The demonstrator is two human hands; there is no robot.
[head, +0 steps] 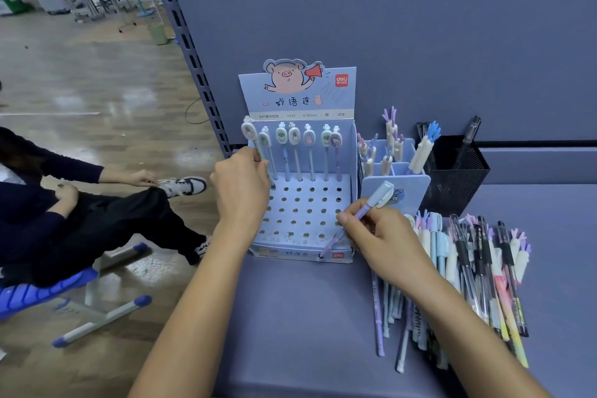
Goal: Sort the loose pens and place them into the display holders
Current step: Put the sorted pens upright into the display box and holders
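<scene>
The left hand (240,184) pinches a capped pen (248,132) at the far-left holes of the display holder (307,213), the right hand (384,242) grips a purple pen (364,212) (tip at the holder's near edge), loose pens (478,268) lying right; a slanted tip may miss its hole and topple the standing pens (310,155).

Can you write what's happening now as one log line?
left hand: grips white-topped pen at pig holder | right hand: pinches purple pen | loose pens: piled on table

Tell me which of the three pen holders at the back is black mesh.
The cup on the far right, next to the compartment holder; it alone is black mesh. That holder and the pig display box are pale blue.
</scene>
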